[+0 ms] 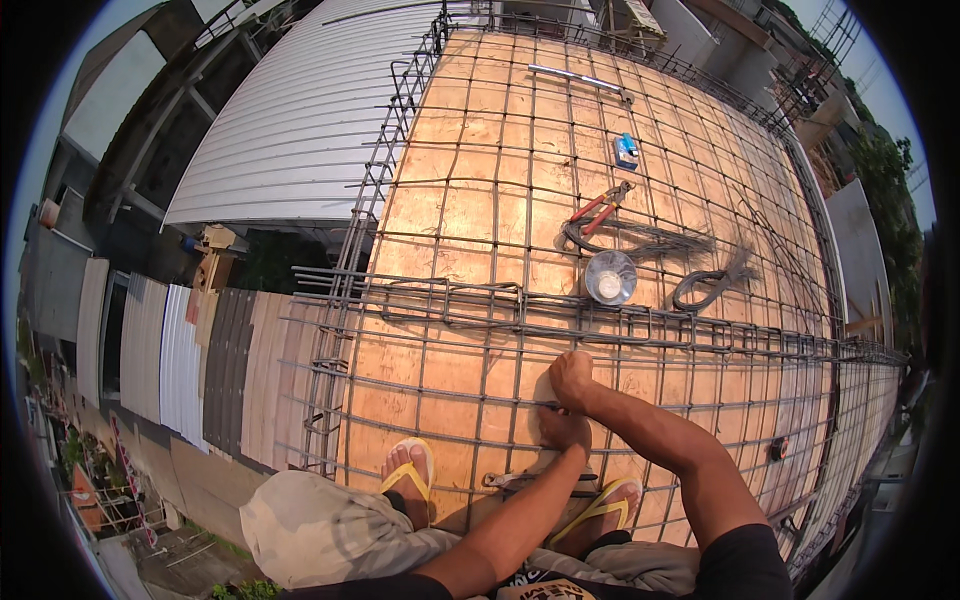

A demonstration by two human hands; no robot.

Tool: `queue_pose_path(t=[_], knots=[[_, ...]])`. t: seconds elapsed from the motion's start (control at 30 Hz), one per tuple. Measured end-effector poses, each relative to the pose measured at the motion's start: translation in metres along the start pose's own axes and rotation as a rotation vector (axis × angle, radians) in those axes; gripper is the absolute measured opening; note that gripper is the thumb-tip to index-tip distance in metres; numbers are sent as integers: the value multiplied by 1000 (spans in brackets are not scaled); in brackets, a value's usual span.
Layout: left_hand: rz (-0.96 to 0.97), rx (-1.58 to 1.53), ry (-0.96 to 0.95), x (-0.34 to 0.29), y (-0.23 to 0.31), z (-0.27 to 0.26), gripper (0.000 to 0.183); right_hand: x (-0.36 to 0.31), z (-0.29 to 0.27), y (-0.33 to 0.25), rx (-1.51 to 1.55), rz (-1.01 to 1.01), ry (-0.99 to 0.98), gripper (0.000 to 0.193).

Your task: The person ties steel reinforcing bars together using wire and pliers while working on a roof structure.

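My right hand [573,381] is closed, held just above and beyond my left hand [563,429], which is also closed. Both are over a bar crossing of the steel rebar grid [480,398], between my feet and a long rebar beam cage [700,327]. Whatever is between the fingers is hidden or too thin to make out. Under the grid lies orange-brown plywood [460,365]. Close to my left forearm, a metal hand tool [510,481] rests on the bars between my sandals, partly covered by the arm.
Beyond the cage lie red-handled pincers [598,212], bundled tie wire [660,240], looped wire [705,290], a clear round container [610,278], a small blue box [626,152] and a metal bar [575,76]. A small dark round object [778,449] sits right. A corrugated roof [280,130] adjoins left.
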State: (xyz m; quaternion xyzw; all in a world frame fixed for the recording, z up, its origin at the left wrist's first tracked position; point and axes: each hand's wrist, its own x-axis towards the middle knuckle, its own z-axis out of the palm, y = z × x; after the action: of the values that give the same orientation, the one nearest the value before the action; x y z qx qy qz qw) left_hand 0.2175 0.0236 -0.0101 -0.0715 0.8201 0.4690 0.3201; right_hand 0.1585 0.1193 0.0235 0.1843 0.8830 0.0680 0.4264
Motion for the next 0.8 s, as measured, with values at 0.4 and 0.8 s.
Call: queue_pose_path(t=[0.4, 0.8], knots=[[87, 228, 89, 10, -23, 13, 52, -13, 30, 12, 313, -5, 348, 13], [59, 316, 57, 11, -17, 6, 40, -39, 9, 6, 539, 22, 444, 18]])
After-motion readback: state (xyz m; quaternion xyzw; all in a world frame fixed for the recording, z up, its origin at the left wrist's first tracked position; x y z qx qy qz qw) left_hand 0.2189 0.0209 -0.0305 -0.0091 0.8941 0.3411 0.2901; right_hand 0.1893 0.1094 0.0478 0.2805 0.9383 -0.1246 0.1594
